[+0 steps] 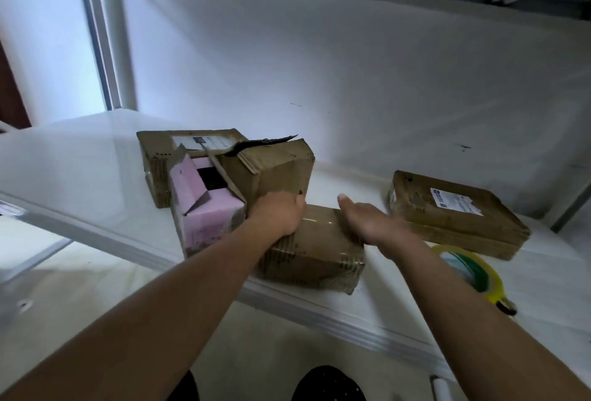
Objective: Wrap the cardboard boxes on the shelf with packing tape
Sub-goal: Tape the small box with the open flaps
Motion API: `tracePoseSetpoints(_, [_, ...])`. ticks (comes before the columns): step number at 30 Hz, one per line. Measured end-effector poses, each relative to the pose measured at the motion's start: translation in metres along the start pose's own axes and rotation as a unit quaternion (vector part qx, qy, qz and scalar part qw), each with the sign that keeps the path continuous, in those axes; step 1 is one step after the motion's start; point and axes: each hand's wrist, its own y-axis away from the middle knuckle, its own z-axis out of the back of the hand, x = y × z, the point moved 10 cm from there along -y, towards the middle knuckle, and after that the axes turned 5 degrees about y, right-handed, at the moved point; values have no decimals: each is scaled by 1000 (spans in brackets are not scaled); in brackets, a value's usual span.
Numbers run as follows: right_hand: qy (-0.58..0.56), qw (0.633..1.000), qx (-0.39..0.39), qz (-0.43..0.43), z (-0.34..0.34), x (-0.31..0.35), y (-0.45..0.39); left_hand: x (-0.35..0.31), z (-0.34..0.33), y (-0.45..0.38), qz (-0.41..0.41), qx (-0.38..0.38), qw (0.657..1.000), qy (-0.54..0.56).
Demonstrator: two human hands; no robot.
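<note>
Nearest, at the front edge of the white shelf (80,164), a taped cardboard box (315,256) is lying flat, glossy with tape already over its top. The left hand (278,213) is resting on its far left corner with the fingers curled over the back edge, gripping it. The right hand (367,221) is hovering over the box's right end with fingers straight and relaxed, holding nothing; whether it is touching the box I cannot tell. Right of that arm, a roll of packing tape (476,272), yellow and green, is lying on the shelf. Just left of the left hand, a pink box (204,208) is sitting with its flaps open. Behind it, a torn cardboard box (275,170) is leaning against a flat labelled box (166,148). Farther right, well apart, another labelled box (454,215) is lying flat.
</note>
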Motion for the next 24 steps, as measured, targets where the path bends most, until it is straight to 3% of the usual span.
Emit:
tracePoseSetpoints(3, [-25, 997, -64, 25, -10, 8, -5, 4, -4, 2, 9, -2, 997, 78])
tracePoseSetpoints(7, [-64, 996, -59, 22, -8, 2, -6, 14, -7, 3, 76, 16, 981, 179])
tracePoseSetpoints(9, [-124, 991, -54, 15, -8, 0, -5, 27, -11, 6, 125, 33, 941, 312])
tracePoseSetpoints(11, [-223, 973, -45, -21, -9, -10, -6, 31, -14, 11, 147, 70, 879, 448])
tracePoseSetpoints(13, [-339, 936, -32, -84, -11, -30, -6, 30, -18, 24, 181, 101, 798, 566])
tracePoseSetpoints(14, [-390, 913, -26, -118, -14, -40, -4, 29, -19, 29, 192, 112, 782, 582])
tracePoseSetpoints(15, [-427, 891, -27, -151, -17, -50, -2, 29, -20, 33, 192, 121, 783, 579])
tracePoseSetpoints(18, [-508, 839, 23, -195, -37, -60, 7, 10, -20, 39, 119, 146, 833, 521])
tracePoseSetpoints(19, [-491, 848, 60, -187, -48, -56, 10, 0, -19, 38, 80, 145, 846, 507])
tracePoseSetpoints(21, [-348, 920, 98, -154, -59, -50, 10, -18, -11, 35, 30, 114, 871, 478])
tracePoseSetpoints(23, [-173, 979, 32, -103, -41, -44, 1, -25, -1, 26, 7, 46, 916, 397])
tracePoseSetpoints(24, [-136, 987, -26, -87, -22, -41, -3, -27, 4, 21, 2, 11, 942, 337])
